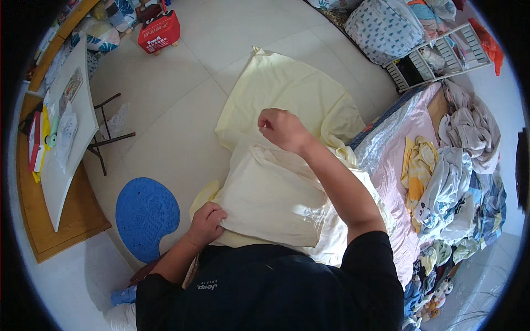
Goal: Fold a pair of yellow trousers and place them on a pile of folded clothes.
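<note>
A large cream cloth (pixel 270 204), like a sheet or bedding cover, lies partly folded in front of my body. Its pale yellow part (pixel 287 83) spreads away from me over the floor. My left hand (pixel 207 223) is closed on the near left edge of the cream cloth, with the fabric pinched in its fingers. Over the middle of the cloth, my right hand (pixel 282 129) is curled closed; whether anything is inside it is hidden. Sunlight falls on the cloth near my right forearm.
On the right is a bed (pixel 386 182) with piled clothes (pixel 441 187). A white rack (pixel 436 63) and patterned storage bag (pixel 383 30) stand beyond it. To the left are a blue mat (pixel 147 218), a white folding table (pixel 69 138) and a red box stool (pixel 159 33).
</note>
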Action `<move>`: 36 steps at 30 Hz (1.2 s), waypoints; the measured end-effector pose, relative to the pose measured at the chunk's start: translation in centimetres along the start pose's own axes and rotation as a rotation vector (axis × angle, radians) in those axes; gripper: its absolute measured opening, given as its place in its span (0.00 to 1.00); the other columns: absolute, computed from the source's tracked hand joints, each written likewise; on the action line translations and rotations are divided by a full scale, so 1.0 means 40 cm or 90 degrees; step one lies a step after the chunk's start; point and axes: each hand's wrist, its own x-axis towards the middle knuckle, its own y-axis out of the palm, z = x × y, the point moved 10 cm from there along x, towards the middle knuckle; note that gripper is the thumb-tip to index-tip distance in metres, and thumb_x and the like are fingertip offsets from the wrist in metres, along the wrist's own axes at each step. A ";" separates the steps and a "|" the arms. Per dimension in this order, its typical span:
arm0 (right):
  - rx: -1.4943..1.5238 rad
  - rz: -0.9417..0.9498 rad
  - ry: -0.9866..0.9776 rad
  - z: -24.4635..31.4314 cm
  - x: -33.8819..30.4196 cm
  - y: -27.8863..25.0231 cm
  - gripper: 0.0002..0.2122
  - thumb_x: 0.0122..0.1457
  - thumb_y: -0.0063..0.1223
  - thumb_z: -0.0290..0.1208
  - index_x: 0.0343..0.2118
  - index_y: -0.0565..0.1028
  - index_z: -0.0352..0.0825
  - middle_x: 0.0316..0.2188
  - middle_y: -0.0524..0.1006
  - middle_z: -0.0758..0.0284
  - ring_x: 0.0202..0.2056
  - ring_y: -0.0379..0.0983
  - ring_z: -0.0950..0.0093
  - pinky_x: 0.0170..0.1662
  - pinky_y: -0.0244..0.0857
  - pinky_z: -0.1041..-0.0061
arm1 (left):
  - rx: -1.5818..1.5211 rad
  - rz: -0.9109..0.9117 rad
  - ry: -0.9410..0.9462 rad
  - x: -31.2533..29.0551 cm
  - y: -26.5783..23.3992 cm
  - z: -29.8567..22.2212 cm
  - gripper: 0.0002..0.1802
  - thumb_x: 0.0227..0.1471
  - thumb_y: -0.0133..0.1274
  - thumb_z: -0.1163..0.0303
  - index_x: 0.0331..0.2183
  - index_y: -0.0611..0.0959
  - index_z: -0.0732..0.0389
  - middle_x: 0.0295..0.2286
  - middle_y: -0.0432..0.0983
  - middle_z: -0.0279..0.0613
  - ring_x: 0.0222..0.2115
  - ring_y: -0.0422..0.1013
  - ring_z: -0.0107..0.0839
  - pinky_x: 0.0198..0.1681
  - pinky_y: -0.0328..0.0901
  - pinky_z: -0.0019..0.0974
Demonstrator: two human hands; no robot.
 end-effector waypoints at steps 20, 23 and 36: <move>-0.219 -0.145 -0.286 0.182 -0.116 0.052 0.17 0.58 0.43 0.43 0.38 0.78 0.36 0.40 0.77 0.60 0.47 0.71 0.60 0.53 0.59 0.59 | 0.032 0.035 0.054 0.012 0.025 -0.019 0.16 0.26 0.56 0.80 0.27 0.77 0.59 0.24 0.70 0.40 0.25 0.70 0.39 0.26 0.65 0.38; -0.325 0.205 -0.209 0.142 -0.108 0.242 0.22 0.61 0.40 0.48 0.48 0.74 0.36 0.50 0.71 0.58 0.57 0.61 0.60 0.62 0.48 0.57 | 0.027 0.036 0.057 0.008 0.025 -0.010 0.17 0.27 0.56 0.80 0.28 0.77 0.59 0.26 0.70 0.42 0.25 0.70 0.40 0.26 0.65 0.38; -0.142 -0.075 0.191 -0.034 -0.247 0.011 0.18 0.59 0.49 0.40 0.46 0.71 0.30 0.35 0.77 0.53 0.39 0.74 0.56 0.43 0.66 0.61 | -0.129 -0.093 -0.226 -0.039 -0.010 0.085 0.16 0.39 0.61 0.76 0.32 0.72 0.60 0.26 0.69 0.40 0.23 0.67 0.30 0.28 0.64 0.31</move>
